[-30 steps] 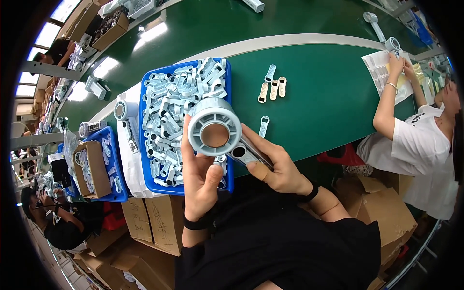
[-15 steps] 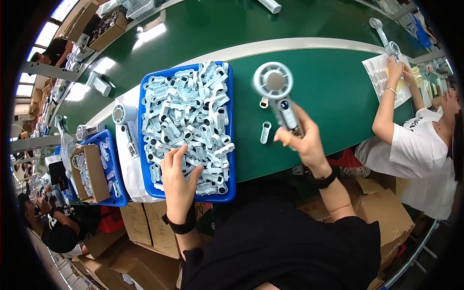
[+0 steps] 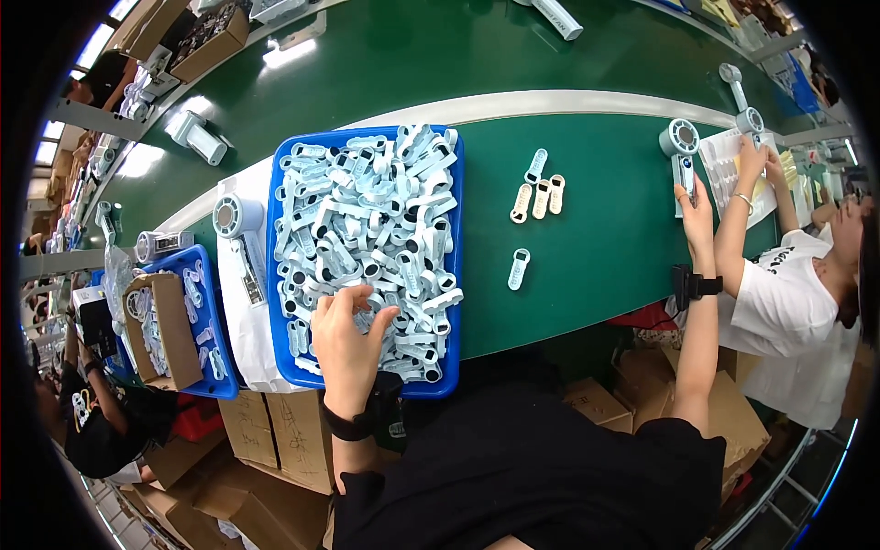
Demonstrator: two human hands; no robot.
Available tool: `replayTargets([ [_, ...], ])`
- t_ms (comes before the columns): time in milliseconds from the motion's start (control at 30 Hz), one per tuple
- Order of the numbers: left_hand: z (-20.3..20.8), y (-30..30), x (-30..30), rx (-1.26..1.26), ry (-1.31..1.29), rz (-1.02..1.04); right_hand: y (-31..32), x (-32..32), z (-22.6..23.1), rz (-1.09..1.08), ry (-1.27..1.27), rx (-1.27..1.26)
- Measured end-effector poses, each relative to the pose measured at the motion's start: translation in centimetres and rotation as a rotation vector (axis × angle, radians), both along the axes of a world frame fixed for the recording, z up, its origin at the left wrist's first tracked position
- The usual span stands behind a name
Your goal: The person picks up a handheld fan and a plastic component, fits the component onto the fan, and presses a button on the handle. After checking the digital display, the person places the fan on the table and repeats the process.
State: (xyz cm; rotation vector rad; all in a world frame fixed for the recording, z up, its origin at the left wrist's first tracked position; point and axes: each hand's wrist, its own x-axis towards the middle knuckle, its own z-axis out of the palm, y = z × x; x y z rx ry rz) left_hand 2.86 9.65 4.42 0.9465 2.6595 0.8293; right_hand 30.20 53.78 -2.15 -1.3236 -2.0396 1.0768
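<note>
My right hand (image 3: 694,206) is stretched out to the far right, closed around the handle of a handheld fan (image 3: 681,147). The fan is grey-white, with a round head and a dark inset on its handle. Over the near part of a blue tray (image 3: 456,367), my left hand (image 3: 346,344) hovers with thumb and fingers apart, apparently holding nothing. Heaped in the tray are many pale-blue oblong covers (image 3: 339,215) with dark windows. Between my hands lie a pale-blue cover (image 3: 519,269), another pale-blue cover (image 3: 537,163) and several cream covers (image 3: 542,198).
A co-worker's hands (image 3: 753,160) hold another fan (image 3: 749,121) close beside my right hand. Left of the tray, an opened fan (image 3: 238,220) lies on white sheeting (image 3: 266,353). Farther left stands a blue bin (image 3: 225,380) with a cardboard box (image 3: 188,344). More fans (image 3: 197,137) rest on the green belt (image 3: 385,55).
My right hand has carried the fan from mid-table to the far right, uncovering more of the loose covers. My left hand stays over the tray, its fingers slightly more curled.
</note>
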Motion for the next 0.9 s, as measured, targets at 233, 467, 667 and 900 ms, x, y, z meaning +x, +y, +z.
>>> replayTargets([
  [233, 0.3, 0.2, -0.3, 0.133, -0.048, 0.027, 0.5, -6.2, 4.5, 0.07, -0.654, 0.853],
  [467, 1.9, 0.5, -0.2, 0.365, -0.131, 0.053, 7.6, -24.2, 4.9, 0.312, -0.408, 0.495],
  [667, 2.8, -0.4, 0.9, 0.807, -0.392, 0.146, 10.4, -31.2, 1.5, 0.061, -0.576, 0.637],
  [900, 1.7, -1.6, 0.8, 0.912, -0.402, 0.091, 14.5, -29.6, 2.5, 0.065, -0.383, 0.221],
])
